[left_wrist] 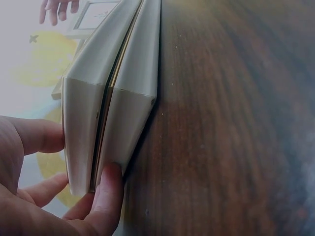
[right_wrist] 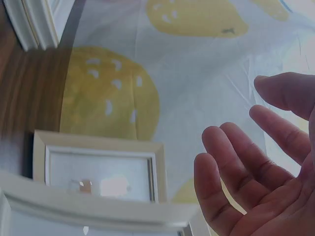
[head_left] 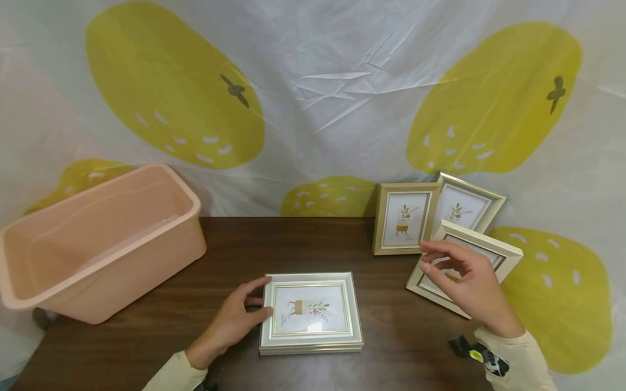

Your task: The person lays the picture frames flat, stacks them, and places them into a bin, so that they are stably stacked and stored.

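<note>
In the head view my left hand [head_left: 233, 319] is at the left edge of two stacked white picture frames [head_left: 310, 279], which lie flat with a plant print on top. The left wrist view has the stack's pale side [left_wrist: 125, 110] close up, with fingertips [left_wrist: 109, 184] against the top and side edges. My right hand [head_left: 471, 285], fingers loosely bent and holding nothing, is in front of a leaning cream picture frame [head_left: 499, 247] and overlaps it. In the right wrist view, the right fingers [right_wrist: 236, 177] are spread apart beside the frames.
A tan picture frame [head_left: 381, 222] stands upright against the cloth [head_left: 337, 125] at the back right, and another picture frame [head_left: 496, 209] leans tilted behind it. At the left is a deep pink plastic bin [head_left: 146, 260] on the dark wooden table [head_left: 235, 244].
</note>
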Available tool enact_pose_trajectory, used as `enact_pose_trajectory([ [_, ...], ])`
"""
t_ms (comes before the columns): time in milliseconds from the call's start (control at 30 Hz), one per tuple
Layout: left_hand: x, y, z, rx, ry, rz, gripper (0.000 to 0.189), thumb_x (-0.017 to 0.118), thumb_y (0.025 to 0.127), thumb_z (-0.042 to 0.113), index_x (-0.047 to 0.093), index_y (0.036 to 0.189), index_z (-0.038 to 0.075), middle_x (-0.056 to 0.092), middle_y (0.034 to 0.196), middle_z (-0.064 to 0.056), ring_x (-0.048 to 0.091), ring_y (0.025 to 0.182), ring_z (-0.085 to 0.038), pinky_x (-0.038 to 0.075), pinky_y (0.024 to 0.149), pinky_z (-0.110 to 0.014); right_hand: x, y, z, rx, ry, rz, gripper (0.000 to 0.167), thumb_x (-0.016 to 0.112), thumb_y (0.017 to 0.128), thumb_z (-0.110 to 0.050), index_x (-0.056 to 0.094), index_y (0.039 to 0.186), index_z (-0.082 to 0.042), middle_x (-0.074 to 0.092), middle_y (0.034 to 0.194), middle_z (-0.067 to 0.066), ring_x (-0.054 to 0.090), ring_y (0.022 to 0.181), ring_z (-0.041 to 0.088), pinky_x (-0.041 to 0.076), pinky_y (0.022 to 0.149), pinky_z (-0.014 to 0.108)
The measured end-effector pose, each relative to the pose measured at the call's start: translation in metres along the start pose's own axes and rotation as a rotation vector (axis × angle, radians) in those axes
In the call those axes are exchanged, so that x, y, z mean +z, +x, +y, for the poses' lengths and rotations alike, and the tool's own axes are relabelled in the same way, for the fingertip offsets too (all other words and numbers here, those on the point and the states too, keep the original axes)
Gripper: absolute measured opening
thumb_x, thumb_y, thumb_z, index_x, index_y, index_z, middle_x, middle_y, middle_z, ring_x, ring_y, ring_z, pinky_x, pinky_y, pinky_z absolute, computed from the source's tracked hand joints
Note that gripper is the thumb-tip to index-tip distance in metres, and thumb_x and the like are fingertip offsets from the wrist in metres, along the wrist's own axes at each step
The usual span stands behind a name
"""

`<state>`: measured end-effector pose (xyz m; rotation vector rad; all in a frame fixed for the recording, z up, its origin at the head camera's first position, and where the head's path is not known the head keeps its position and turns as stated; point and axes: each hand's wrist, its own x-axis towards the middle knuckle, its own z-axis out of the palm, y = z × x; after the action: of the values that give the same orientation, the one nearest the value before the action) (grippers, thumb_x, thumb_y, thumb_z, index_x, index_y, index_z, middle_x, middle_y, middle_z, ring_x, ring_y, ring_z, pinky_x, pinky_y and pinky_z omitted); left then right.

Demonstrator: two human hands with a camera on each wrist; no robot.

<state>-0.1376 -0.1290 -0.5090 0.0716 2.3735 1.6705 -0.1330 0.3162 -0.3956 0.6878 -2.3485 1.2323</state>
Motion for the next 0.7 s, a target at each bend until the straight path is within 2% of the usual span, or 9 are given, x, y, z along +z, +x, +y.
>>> enact_pose_trajectory([
  [133, 0.000, 0.000, 0.000, 0.003, -0.002, -0.002, 0.063, 0.083, 0.091, 0.012, 0.061, 0.149, 0.026, 0.052, 0.155, -0.012, 0.064, 0.121, -0.031, 0.060, 0.078, -0.036, -0.013, 0.001, 0.004, -0.008, -0.034, 0.033, 0.050, 0.077, 0.079, 0.022, 0.073, 0.125, 0.002, 0.074, 0.116, -0.017, 0.072, 0.096, 0.004, 0.058, 0.080, 0.014],
  [267, -0.001, 0.000, 0.000, 0.006, -0.006, -0.014, 0.063, 0.082, 0.091, 0.013, 0.060, 0.149, 0.026, 0.051, 0.157, -0.013, 0.063, 0.122, -0.031, 0.060, 0.078, -0.036, -0.029, 0.002, 0.009, -0.020, -0.071, 0.089, 0.048, 0.076, 0.078, 0.023, 0.072, 0.123, 0.007, 0.075, 0.112, -0.011, 0.072, 0.093, 0.002, 0.058, 0.080, 0.013],
  [433, -0.002, 0.000, 0.000, 0.007, -0.016, -0.028, 0.063, 0.082, 0.092, 0.014, 0.059, 0.150, 0.026, 0.048, 0.159, -0.013, 0.062, 0.123, -0.032, 0.059, 0.078, -0.035, -0.048, -0.001, 0.013, 0.000, -0.137, 0.166, 0.047, 0.077, 0.080, 0.019, 0.073, 0.124, 0.005, 0.076, 0.109, -0.007, 0.072, 0.095, -0.002, 0.054, 0.087, 0.009],
  [667, -0.001, 0.001, -0.001, 0.007, -0.005, -0.020, 0.063, 0.082, 0.092, 0.013, 0.060, 0.149, 0.026, 0.049, 0.158, -0.011, 0.062, 0.122, -0.031, 0.059, 0.077, -0.035, -0.066, -0.008, 0.026, 0.037, -0.211, 0.259, 0.046, 0.082, 0.077, 0.017, 0.076, 0.120, 0.002, 0.074, 0.117, -0.019, 0.068, 0.105, -0.007, 0.045, 0.097, 0.007],
  [700, -0.001, 0.001, -0.001, 0.008, -0.003, -0.019, 0.063, 0.083, 0.091, 0.013, 0.060, 0.149, 0.026, 0.050, 0.158, -0.012, 0.063, 0.122, -0.031, 0.059, 0.077, -0.035, -0.068, -0.008, 0.028, 0.040, -0.223, 0.268, 0.047, 0.082, 0.076, 0.017, 0.077, 0.120, 0.001, 0.075, 0.117, -0.017, 0.067, 0.106, -0.007, 0.044, 0.098, 0.007],
])
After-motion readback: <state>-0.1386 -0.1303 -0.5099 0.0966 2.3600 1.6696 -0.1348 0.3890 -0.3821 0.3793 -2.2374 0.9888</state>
